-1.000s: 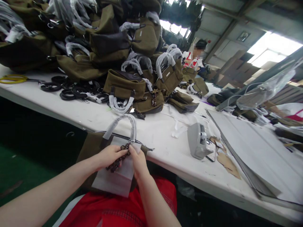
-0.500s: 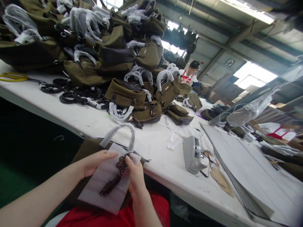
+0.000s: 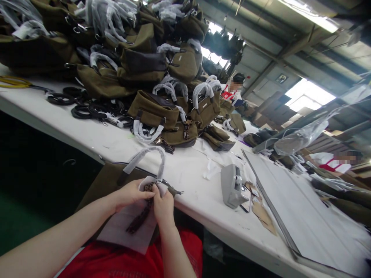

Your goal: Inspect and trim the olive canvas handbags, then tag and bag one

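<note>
An olive handbag leans between my lap and the table edge, its handle wrapped in white film. Over its front lies a sheet of thin white paper, with a leopard-print charm and its dark tassel on top. My left hand pinches the paper's upper part beside the charm, fingers closed. Close against it, my right hand is closed too, its thumb at the charm's top and the paper's edge. The paper is folded up around the charm near the handle's base.
Olive handbags with wrapped handles are heaped across the table. Coiled black straps and yellow-handled scissors lie at left. To the right stand a grey tape dispenser and a large white board. Two people work farther back.
My left hand has moved right and in toward the charm, closing on the paper there. The paper, flat before, is now bunched up around the charm's top.
</note>
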`<state>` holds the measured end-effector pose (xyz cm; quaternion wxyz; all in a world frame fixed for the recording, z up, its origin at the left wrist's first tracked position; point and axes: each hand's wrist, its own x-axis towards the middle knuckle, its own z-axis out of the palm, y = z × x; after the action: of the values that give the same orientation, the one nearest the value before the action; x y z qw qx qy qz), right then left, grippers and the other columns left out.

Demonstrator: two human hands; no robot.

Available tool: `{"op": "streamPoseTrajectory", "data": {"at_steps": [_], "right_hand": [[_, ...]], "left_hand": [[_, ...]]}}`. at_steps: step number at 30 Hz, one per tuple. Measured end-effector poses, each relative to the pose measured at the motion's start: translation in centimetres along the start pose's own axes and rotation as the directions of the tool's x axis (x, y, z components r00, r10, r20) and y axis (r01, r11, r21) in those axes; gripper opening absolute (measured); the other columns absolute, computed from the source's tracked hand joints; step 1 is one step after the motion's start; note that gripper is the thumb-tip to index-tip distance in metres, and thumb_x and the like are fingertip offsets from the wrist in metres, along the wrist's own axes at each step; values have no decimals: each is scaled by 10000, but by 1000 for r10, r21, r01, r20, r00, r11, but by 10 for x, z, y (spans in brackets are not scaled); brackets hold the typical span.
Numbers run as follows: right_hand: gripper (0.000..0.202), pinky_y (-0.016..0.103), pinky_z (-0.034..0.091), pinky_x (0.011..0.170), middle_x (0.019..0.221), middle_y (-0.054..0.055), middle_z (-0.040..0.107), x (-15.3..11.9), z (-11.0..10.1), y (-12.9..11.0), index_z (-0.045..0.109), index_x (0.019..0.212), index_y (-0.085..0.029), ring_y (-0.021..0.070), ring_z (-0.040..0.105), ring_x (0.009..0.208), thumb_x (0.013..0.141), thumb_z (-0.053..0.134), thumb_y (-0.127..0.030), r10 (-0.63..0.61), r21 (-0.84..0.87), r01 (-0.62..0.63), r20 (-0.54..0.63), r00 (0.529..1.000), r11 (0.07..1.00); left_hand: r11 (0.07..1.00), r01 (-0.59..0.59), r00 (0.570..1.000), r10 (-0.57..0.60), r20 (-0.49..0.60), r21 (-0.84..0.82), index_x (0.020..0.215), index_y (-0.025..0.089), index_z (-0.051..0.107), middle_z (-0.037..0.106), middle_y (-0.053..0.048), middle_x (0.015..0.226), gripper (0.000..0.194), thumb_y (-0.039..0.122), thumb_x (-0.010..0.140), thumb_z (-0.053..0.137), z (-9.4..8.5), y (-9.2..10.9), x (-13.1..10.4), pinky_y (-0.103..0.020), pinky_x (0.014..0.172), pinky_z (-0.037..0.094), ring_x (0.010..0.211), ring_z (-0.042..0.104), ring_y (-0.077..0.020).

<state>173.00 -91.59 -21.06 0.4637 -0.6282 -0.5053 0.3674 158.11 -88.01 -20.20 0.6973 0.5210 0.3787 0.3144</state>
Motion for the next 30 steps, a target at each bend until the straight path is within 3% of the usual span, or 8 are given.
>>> {"op": "streamPoseTrajectory", "data": {"at_steps": [5, 8, 12, 17, 19, 22, 26, 30], "right_hand": [[286, 424, 507, 839, 927, 120, 734, -8, -13, -6, 698, 904, -204, 284, 671, 899, 899, 541, -443, -91, -325, 77, -30, 995, 943], [200, 344, 535, 722, 808, 55, 712, -10, -15, -6, 637, 912, -211, 213, 666, 747, 866, 600, -402, -126, -182, 110, -83, 989, 977], [259, 234, 416, 383, 520, -62, 546, -9, 1, -2, 521, 812, -219, 125, 511, 394, 819, 650, -444, 65, 186, -54, -51, 997, 981], [250, 206, 380, 350, 554, -51, 566, -3, 17, 1, 554, 783, -202, 94, 484, 380, 798, 669, -423, 114, 248, -99, -49, 992, 964], [262, 203, 367, 351, 532, -56, 559, 3, 19, 0, 554, 768, -198, 92, 475, 375, 794, 673, -431, 152, 296, -128, -59, 987, 947], [290, 190, 359, 382, 537, -49, 582, 10, 17, -2, 563, 741, -181, 79, 479, 389, 758, 717, -427, 179, 398, -137, -69, 982, 907], [337, 177, 271, 350, 701, 36, 713, 10, 14, -3, 644, 866, -143, 37, 399, 346, 776, 682, -465, 202, 485, -173, -7, 979, 857], [399, 174, 225, 334, 849, 110, 757, 0, 12, -1, 662, 1003, -139, 23, 369, 332, 804, 631, -483, 194, 526, -186, 41, 980, 830]], "left_hand": [[1000, 17, 1000, -17, -2, 3, 1133, 136, 673, 711, -104, 1136, 558, 411, 667, 807, -4, -1, 1, -360, 973, 449, 1093, 620, -287], [997, 63, 998, -64, -20, -45, 1107, 126, 683, 723, -106, 1089, 550, 426, 662, 804, -2, -6, 3, -338, 895, 477, 1020, 644, -274], [999, -22, 987, 28, -161, 37, 1016, 129, 695, 738, -86, 941, 433, 431, 711, 749, 12, -19, 3, -323, 807, 491, 904, 662, -268], [948, -120, 946, 199, -257, 294, 1173, 187, 651, 714, -82, 1088, 382, 353, 837, 578, 28, -20, -5, -348, 914, 477, 1004, 649, -280], [965, -134, 955, 187, -232, 228, 1234, 188, 615, 673, -88, 1211, 453, 303, 796, 592, 29, -18, -8, -356, 1008, 441, 1132, 604, -288], [995, -68, 984, 54, -172, -78, 1280, 173, 579, 664, -94, 1233, 539, 334, 766, 599, 28, -18, -9, -376, 1023, 447, 1181, 582, -295], [977, 28, 975, -73, -209, -212, 1190, 159, 636, 721, -100, 1070, 538, 486, 765, 666, 23, -22, -7, -387, 915, 496, 1065, 639, -306], [902, 140, 960, -225, -169, -407, 1060, 129, 673, 741, -101, 906, 545, 376, 598, 822, 21, -24, -3, -378, 800, 520, 861, 686, -291]]}}
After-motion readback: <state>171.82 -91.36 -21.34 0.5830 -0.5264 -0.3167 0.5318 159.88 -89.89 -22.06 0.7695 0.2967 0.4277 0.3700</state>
